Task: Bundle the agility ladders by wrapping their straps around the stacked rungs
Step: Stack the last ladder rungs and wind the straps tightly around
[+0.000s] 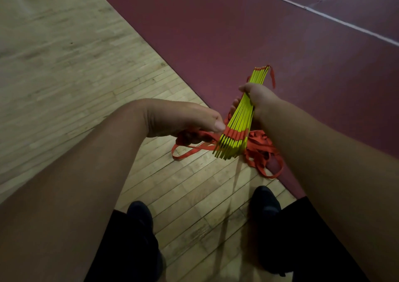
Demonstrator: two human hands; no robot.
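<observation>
A stack of yellow ladder rungs [239,122] is held in the air, tilted, its near end pointing down toward me. My right hand [257,100] grips the stack around its middle, fingers curled under it. Orange straps [261,150] hang in loose loops from the near end of the stack, and one short strap dangles at the far end. My left hand [190,120] pinches a bunch of the orange straps just left of the stack's near end, with the thumb pressing close to the rungs.
I stand on a wooden sports floor [86,70]. A dark red floor area [237,22] with a white line [336,20] lies ahead and to the right. My two dark shoes [140,219] are below the hands.
</observation>
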